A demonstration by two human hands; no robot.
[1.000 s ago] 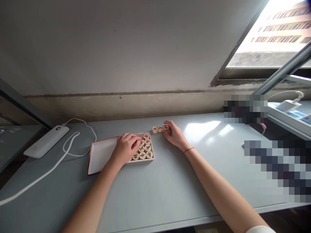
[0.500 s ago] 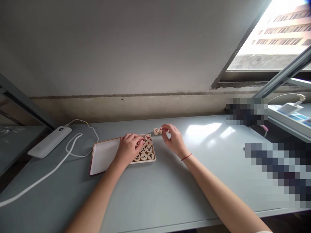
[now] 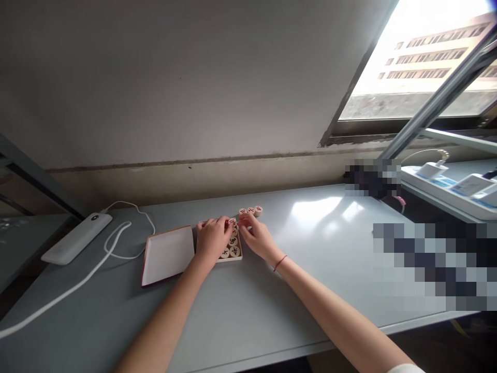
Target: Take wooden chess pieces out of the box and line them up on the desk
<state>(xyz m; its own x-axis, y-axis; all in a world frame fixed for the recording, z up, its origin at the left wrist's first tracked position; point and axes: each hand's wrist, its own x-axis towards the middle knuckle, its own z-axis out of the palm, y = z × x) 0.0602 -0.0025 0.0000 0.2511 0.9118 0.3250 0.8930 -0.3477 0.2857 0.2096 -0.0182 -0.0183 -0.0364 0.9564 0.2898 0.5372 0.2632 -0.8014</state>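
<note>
My left hand (image 3: 213,237) is over the white box (image 3: 217,260) of Chinese chess pieces, its fingers and thumb closed on a tilted round piece (image 3: 232,221). Black-marked pieces (image 3: 234,251) show in the box beside my thumb; others lie hidden under the hand. At the box's right edge, my right hand (image 3: 259,237) has its thumb and fingers apart, close to that tilted piece. Whether they touch it I cannot tell. Just behind the right fingertips stand three red-marked chess pieces (image 3: 251,211) in a short row on the desk.
To the left of the box lies its shallow lid (image 3: 169,255), inside up. A white power bank (image 3: 77,238) and a white cable (image 3: 83,282) are farther left on the grey desk (image 3: 233,321). On the right are a metal frame bar (image 3: 430,98) and a power strip (image 3: 454,191).
My right hand has come back from the row of pieces to the box edge, leaving a third piece there. The left hand now has a piece raised. The view has turned slightly right.
</note>
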